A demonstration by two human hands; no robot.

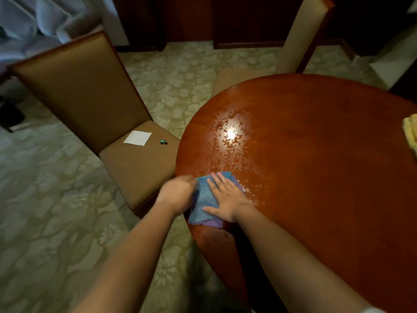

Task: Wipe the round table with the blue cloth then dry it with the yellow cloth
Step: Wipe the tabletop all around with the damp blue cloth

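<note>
Wiping stage, seen from the head camera. The blue cloth [204, 197] lies on the round worktop [316, 166] at its left edge, lower centre of the frame, with a purple layer showing beneath its near hem. The right hand [225, 197] rests flat on the cloth, fingers straight and spread, pressing it to the wood. The left hand [177, 194] sits at the cloth's left border with fingers curled; it appears to pinch that edge, though motion blur leaves the grip uncertain. The cloth's long axis runs from near to far, roughly along the right hand's fingers. Wet, beaded streaks cover the worktop above the cloth, around a lamp glare at centre frame. The yellow cloth [410, 134] lies untouched at the right frame edge, well apart from both hands and nearer the right one. Judged from the dry-looking surface to the right, the unwiped area lies right and up-frame of the cloth. A chair [90, 105] at left holds a white paper [137, 138] and a small dark object [163, 142].
</note>
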